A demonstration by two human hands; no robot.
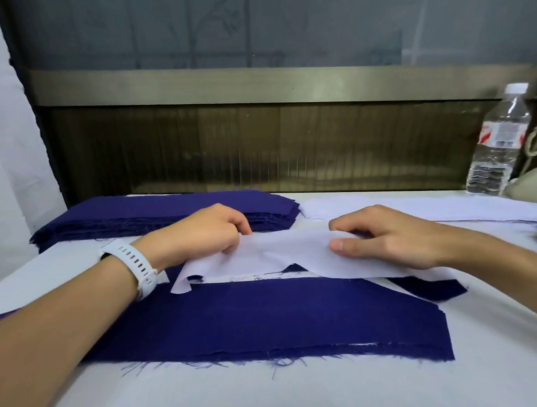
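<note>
Progress looks early from my remote seat: the white strip point(282, 252) is in hand at the centre of the worktop point(283, 402) but not yet squared onto the navy piece point(273, 316), which lies flat just at 6 o'clock from it with its frayed edge toward the camera. The strip's right end overlaps the navy cloth, while its left corner curls free. I judge that what is left is to line the strip up on the piece and smooth it down. The stack of navy pieces point(161, 212) at 10 o'clock and the pile of white strips point(445, 210) at 2 o'clock suggest many more pairs to come. The left hand point(207, 232), with a white watch point(133, 265) on its wrist, reaches in from 8 o'clock, knuckles up, its grip pinched on the strip's far left edge. The right hand point(388, 240) comes in from 4 o'clock, lying low, its grip clamped on the strip with the thumb on top and the fingers curled over the far edge. A water bottle point(498, 143) stands at 2 o'clock, well apart.
</note>
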